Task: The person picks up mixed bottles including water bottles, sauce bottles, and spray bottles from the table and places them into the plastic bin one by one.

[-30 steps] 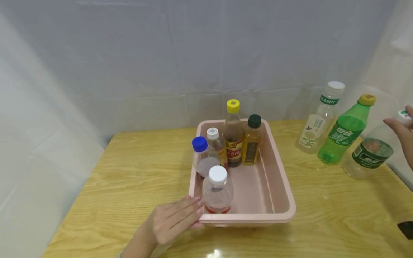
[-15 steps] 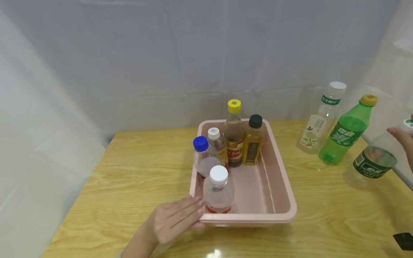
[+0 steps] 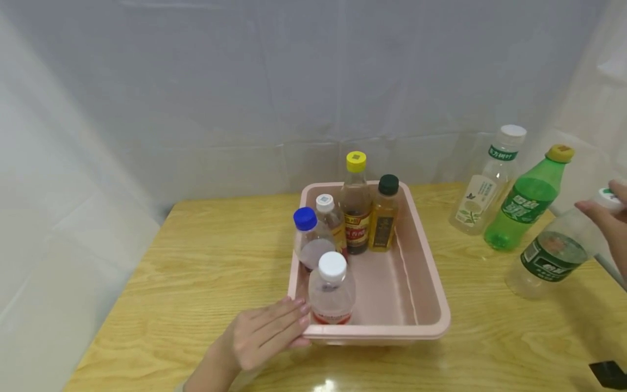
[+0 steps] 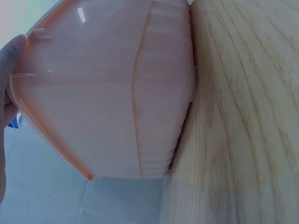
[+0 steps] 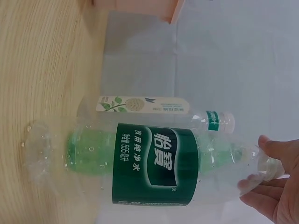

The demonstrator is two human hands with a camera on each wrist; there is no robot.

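Observation:
My right hand [image 3: 612,218] pinches a clear water bottle [image 3: 555,256] with a green label by its neck, just below the cap. In the right wrist view that bottle [image 5: 154,163] spans the picture, and the hand [image 5: 273,182] has its thumb on one side of the neck and fingers on the other. A pink plastic tub [image 3: 382,330] stands on the table. My left hand [image 3: 269,335] holds its front left corner, fingers extended over the rim and thumb below. The left wrist view shows the tub's outer wall [image 4: 88,88] and part of that hand [image 4: 9,60].
Several bottles stand in the tub, among them a blue-capped one [image 3: 306,220], a yellow-capped one [image 3: 356,218] and a white-capped one [image 3: 332,294]. Right of it stand a white-capped clear bottle [image 3: 482,185] and a green soda bottle [image 3: 526,198]. A pale sheet [image 3: 220,109] hangs behind.
My right hand has moved the clear water bottle toward me and a little left, away from the green soda bottle. The left hand stays at the tub's corner.

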